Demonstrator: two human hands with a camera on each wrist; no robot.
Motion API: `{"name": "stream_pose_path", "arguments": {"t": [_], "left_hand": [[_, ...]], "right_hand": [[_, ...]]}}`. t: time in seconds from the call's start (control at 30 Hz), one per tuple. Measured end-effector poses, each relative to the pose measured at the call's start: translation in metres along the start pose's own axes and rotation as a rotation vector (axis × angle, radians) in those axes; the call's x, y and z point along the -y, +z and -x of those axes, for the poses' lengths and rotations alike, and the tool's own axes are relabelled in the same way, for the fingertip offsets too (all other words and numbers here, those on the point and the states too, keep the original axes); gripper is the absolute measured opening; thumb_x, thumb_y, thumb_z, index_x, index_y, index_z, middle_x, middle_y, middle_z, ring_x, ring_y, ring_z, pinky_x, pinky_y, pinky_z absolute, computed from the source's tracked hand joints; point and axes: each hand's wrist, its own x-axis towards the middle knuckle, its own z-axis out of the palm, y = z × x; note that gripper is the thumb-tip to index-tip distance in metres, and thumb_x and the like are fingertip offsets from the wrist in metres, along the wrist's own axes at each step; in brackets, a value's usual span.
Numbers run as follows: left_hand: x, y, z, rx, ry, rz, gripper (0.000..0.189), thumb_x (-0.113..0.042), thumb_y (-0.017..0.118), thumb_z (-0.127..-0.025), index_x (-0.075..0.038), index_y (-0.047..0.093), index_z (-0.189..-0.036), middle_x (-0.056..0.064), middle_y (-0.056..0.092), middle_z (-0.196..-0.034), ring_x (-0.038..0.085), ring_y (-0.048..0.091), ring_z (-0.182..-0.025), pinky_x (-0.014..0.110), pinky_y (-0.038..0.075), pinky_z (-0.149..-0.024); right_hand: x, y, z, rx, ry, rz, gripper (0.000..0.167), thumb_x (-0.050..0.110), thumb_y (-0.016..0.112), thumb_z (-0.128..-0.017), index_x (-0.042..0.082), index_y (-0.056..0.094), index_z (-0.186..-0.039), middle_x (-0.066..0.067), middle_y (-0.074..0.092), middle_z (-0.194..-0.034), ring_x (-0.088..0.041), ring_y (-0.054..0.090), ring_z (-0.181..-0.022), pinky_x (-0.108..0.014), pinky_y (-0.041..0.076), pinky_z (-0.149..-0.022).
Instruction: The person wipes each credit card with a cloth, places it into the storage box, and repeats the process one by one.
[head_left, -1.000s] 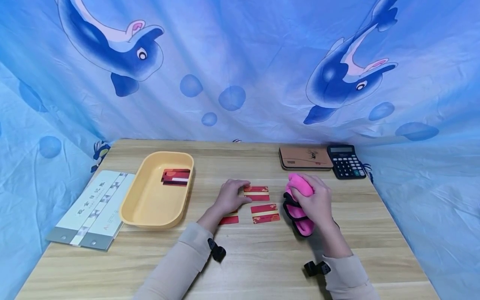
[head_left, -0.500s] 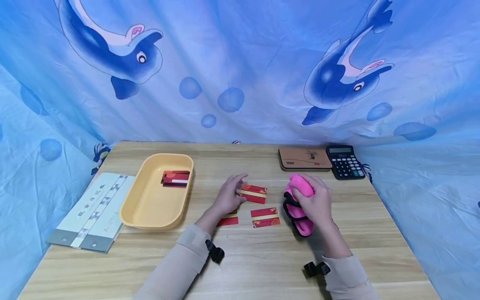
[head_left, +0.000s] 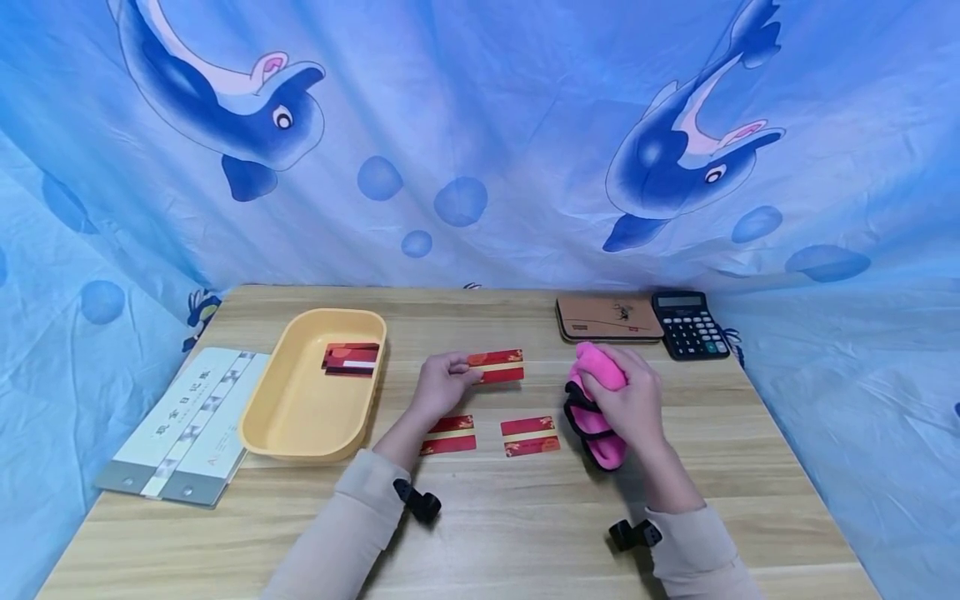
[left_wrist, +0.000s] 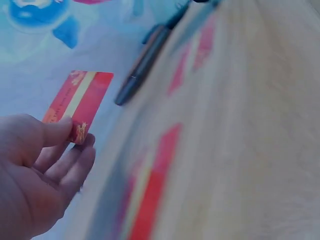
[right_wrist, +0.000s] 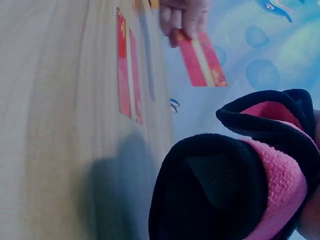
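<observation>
My left hand [head_left: 438,385] pinches a red card [head_left: 497,367] with a gold stripe by its left end, thumb on the face in the left wrist view. The card [left_wrist: 80,102] is lifted off the table and tilted there. Two similar red cards lie flat nearer to me: one [head_left: 531,437] to the right, another [head_left: 452,435] beside the left forearm. My right hand [head_left: 630,398] grips a folded pink cloth [head_left: 598,371] with black edging. In the right wrist view the cloth [right_wrist: 280,185] shows its folds and black underside close to the camera.
A yellow tray [head_left: 258,417] with several red and dark cards [head_left: 351,358] inside stands at the left. Left of it lies a pale account book [head_left: 183,425]. A brown wallet [head_left: 609,319] and a black calculator [head_left: 690,325] sit at the back right, before a blue curtain [head_left: 480,108].
My left hand has picked up the back red card and drawn it leftward and up off the table. The right hand with the pink cloth has stayed nearly in place.
</observation>
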Motion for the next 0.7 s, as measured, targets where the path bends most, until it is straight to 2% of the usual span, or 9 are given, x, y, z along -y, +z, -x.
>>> {"name": "stream_pose_path", "arguments": {"t": [0.13, 0.27, 0.43, 0.57, 0.7], "left_hand": [[-0.019, -0.008, 0.004, 0.009, -0.065, 0.142, 0.030, -0.011, 0.076, -0.092, -0.002, 0.072, -0.120, 0.010, 0.075, -0.101, 0.019, 0.073, -0.087, 0.035, 0.062, -0.079], [-0.038, -0.013, 0.009, 0.026, -0.078, 0.260, 0.034, -0.008, 0.070, -0.096, 0.000, 0.066, -0.129, 0.017, 0.073, -0.113, 0.024, 0.075, -0.093, 0.045, 0.060, -0.088], [-0.053, -0.016, 0.012, 0.035, -0.058, 0.328, 0.035, -0.001, 0.062, -0.100, 0.005, 0.060, -0.134, 0.023, 0.069, -0.120, 0.027, 0.074, -0.096, 0.038, 0.061, -0.086], [-0.059, -0.015, 0.017, 0.057, -0.052, 0.387, 0.036, 0.001, 0.057, -0.101, 0.007, 0.056, -0.137, 0.025, 0.066, -0.124, 0.028, 0.073, -0.100, 0.030, 0.061, -0.083], [-0.061, -0.011, 0.023, 0.104, -0.047, 0.456, 0.040, 0.000, 0.053, -0.104, 0.008, 0.050, -0.143, 0.025, 0.061, -0.132, 0.030, 0.070, -0.107, 0.032, 0.060, -0.087]], "right_hand": [[0.007, 0.002, -0.004, -0.001, -0.036, -0.015, 0.044, 0.008, 0.089, -0.075, 0.007, 0.075, -0.116, -0.011, 0.073, -0.108, -0.024, 0.066, -0.091, -0.035, 0.055, -0.069], [0.018, 0.006, -0.009, -0.003, -0.064, -0.008, 0.042, 0.006, 0.087, -0.074, 0.008, 0.076, -0.114, -0.011, 0.072, -0.106, -0.025, 0.066, -0.087, -0.038, 0.054, -0.066], [0.026, 0.012, -0.014, -0.015, -0.071, 0.003, 0.043, 0.004, 0.085, -0.072, 0.007, 0.076, -0.114, -0.012, 0.072, -0.102, -0.028, 0.064, -0.083, -0.040, 0.049, -0.064], [0.033, 0.017, -0.015, 0.004, -0.081, -0.020, 0.043, 0.005, 0.085, -0.072, 0.008, 0.075, -0.114, -0.012, 0.072, -0.103, -0.028, 0.065, -0.084, -0.040, 0.052, -0.065], [0.039, 0.023, -0.013, 0.028, -0.126, -0.026, 0.043, 0.008, 0.085, -0.072, 0.007, 0.075, -0.114, -0.013, 0.072, -0.107, -0.028, 0.067, -0.086, -0.042, 0.054, -0.064]]}}
